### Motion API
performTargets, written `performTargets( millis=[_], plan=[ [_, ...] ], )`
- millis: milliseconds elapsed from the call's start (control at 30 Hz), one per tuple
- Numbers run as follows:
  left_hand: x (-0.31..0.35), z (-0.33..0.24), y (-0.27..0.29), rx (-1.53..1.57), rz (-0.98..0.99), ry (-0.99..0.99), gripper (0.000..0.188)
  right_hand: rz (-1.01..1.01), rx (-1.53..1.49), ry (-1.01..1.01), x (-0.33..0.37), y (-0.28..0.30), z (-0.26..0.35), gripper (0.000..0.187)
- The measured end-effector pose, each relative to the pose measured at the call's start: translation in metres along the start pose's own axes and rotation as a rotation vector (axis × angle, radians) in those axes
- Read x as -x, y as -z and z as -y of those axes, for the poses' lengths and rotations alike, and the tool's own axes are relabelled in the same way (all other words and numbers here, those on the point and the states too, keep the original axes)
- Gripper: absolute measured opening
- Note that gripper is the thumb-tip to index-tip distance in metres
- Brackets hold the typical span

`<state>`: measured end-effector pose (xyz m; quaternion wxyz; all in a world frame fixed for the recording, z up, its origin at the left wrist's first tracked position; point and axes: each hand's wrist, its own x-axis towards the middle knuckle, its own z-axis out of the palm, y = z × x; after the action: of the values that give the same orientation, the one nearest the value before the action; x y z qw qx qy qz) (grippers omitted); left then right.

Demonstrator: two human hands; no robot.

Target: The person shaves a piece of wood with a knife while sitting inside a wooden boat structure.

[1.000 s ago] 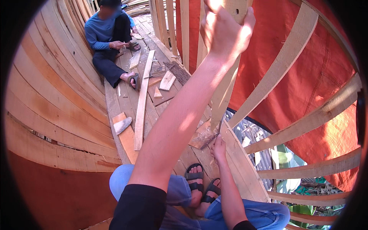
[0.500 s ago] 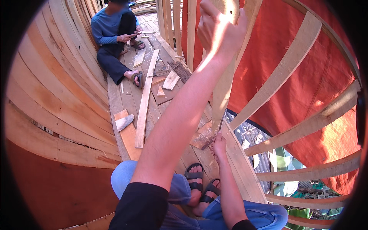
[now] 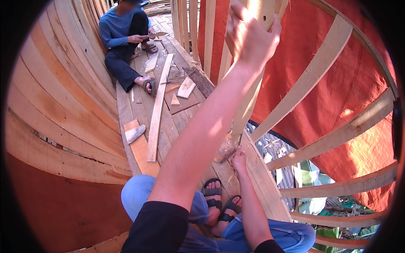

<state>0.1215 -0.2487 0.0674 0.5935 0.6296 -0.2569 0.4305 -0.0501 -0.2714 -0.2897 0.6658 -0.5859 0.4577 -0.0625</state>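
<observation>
My left hand (image 3: pixel 252 42) is raised high and closed around the upper part of a pale wooden plank (image 3: pixel 241 122) with a small hole near its top. The plank stands tilted, its lower end near the floorboards. Beside that end, my right hand (image 3: pixel 239 160) is closed on a slim knife-like tool (image 3: pixel 240 140), whose thin metal part lies close to the plank's edge. Much of the tool is hidden by my fingers. A dark, narrow piece (image 3: pixel 228 155) shows left of my right hand; whether it belongs to the tool I cannot tell.
A co-worker (image 3: pixel 122 33) sits at the far left, hands around a wooden piece. A long strip (image 3: pixel 160 109), an orange-brown board (image 3: pixel 141 147) and offcuts (image 3: pixel 186 87) lie on the plank floor. Curved ribs (image 3: pixel 303 76) and a red tarp (image 3: pixel 329 101) stand at right.
My left hand and the plank's upper end have shifted slightly right, with the plank leaning more. My right hand stays low beside the plank. The co-worker's wooden piece has changed angle.
</observation>
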Motion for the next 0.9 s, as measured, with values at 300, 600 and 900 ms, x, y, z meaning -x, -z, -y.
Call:
performTargets(
  millis=[300, 600, 900],
  plan=[
    [0.002, -0.028, 0.002, 0.040, 0.056, 0.179, 0.058, 0.008, -0.135, 0.029, -0.002, -0.009, -0.003, 0.051],
    [-0.004, -0.009, -0.001, 0.072, -0.021, 0.087, 0.046, 0.077, -0.106, 0.040, -0.007, -0.007, 0.001, 0.048],
    [-0.011, -0.007, -0.004, 0.036, -0.103, 0.014, 0.045, 0.065, -0.102, 0.098, -0.008, -0.013, 0.011, 0.050]
  ],
)
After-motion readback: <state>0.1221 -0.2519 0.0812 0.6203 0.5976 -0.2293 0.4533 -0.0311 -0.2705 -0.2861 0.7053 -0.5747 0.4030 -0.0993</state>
